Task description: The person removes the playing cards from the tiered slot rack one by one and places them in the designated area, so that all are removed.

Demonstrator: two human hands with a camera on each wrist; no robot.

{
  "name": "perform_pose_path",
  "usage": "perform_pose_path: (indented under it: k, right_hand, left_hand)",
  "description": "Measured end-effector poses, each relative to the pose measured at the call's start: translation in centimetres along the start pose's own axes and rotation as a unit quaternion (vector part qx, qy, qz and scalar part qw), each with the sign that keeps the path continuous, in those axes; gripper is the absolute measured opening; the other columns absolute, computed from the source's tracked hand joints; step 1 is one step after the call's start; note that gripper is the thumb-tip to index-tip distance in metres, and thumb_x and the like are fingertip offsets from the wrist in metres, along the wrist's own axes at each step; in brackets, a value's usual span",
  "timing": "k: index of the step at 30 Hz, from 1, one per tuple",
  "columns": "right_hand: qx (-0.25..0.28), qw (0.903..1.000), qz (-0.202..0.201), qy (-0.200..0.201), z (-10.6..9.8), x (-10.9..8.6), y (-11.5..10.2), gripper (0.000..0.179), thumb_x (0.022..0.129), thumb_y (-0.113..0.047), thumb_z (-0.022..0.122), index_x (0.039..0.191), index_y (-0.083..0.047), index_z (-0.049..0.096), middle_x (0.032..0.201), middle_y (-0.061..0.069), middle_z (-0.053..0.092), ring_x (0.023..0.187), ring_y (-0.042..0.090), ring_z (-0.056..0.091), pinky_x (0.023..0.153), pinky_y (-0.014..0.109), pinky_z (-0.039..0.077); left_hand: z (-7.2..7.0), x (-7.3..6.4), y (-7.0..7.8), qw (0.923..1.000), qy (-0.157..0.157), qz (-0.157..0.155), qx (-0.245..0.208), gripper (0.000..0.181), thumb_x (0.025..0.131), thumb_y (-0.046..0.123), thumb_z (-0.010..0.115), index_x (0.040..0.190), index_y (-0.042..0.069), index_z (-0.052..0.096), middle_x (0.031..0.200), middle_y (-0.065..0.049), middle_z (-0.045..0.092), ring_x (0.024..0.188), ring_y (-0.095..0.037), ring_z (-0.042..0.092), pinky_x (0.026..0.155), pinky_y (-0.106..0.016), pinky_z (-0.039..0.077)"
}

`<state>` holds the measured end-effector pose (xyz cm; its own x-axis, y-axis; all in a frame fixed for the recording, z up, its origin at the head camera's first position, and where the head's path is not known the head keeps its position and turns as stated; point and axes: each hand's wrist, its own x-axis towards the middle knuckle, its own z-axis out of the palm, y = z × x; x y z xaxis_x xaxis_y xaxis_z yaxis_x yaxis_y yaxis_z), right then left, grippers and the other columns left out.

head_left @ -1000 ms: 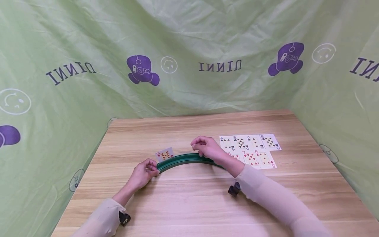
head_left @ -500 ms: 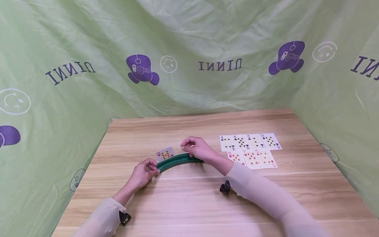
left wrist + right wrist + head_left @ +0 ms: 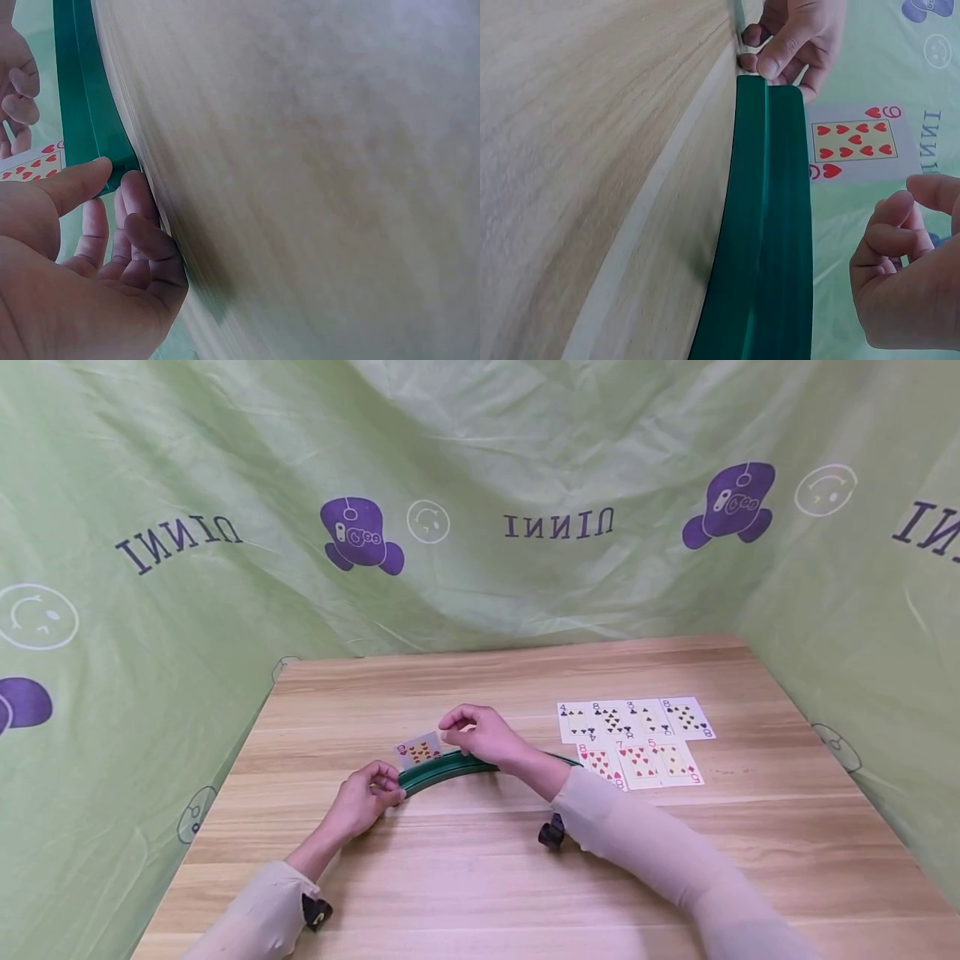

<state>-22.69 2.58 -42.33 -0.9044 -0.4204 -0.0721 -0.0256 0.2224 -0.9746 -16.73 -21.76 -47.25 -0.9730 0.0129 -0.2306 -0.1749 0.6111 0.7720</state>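
Note:
A curved green card holder stands on the table. My left hand pinches its left end, with the thumb on the near side in the left wrist view. Near that end a nine of hearts stands upright at the holder, its face showing. My right hand is over the middle of the holder, beside the card's right edge. Its fingers are loosely bent and have nothing between them. The right wrist and forearm hide part of the holder's right half.
Face-up playing cards lie in two rows on the right: a back row of black clubs and a front row of red cards. The wooden table meets a green printed curtain at the back and sides.
My right hand has moved left along the holder, up to the nine of hearts, baring more of the front-row cards. The left hand and holder have stayed in place.

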Motion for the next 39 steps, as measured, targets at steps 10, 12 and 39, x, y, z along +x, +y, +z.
perform_pose_path:
  k: [10, 12, 39]
  right_hand:
    - [-0.015, 0.9998, -0.012, -0.007, 0.8, 0.2, 0.1, 0.013, 0.094, -0.012, 0.067, 0.106, -0.007, 0.068, 0.104, 0.009, 0.065, 0.085, 0.019, 0.06, 0.08, 0.047, 0.056]
    - [-0.019, 0.9997, -0.015, -0.009, 0.9, 0.2, 0.0, 0.012, 0.095, -0.012, 0.066, 0.106, -0.007, 0.068, 0.104, 0.01, 0.064, 0.085, 0.015, 0.059, 0.08, 0.047, 0.056]
    - [-0.025, 0.9983, -0.005, 0.052, -2.6, -0.6, -0.4, 0.012, 0.095, -0.012, 0.066, 0.106, -0.01, 0.065, 0.091, 0.004, 0.06, 0.064, 0.015, 0.05, 0.056, 0.024, 0.04]
  left_hand:
    - [0.0, 0.0, 0.1, 1.0, -0.004, -0.001, -0.004, 0.025, 0.089, 0.006, 0.072, 0.109, 0.006, 0.059, 0.098, -0.009, 0.064, 0.082, -0.019, 0.058, 0.066, -0.027, 0.049]
    - [0.0, 0.0, 0.1, 1.0, -0.004, 0.001, -0.003, 0.025, 0.089, 0.006, 0.073, 0.109, 0.006, 0.059, 0.098, -0.009, 0.064, 0.082, -0.019, 0.058, 0.066, -0.027, 0.049]
    - [0.0, -0.1, 0.1, 1.0, 0.0, 0.003, 0.003, 0.024, 0.089, 0.007, 0.073, 0.109, 0.007, 0.06, 0.097, -0.007, 0.064, 0.081, -0.018, 0.059, 0.065, -0.027, 0.049]
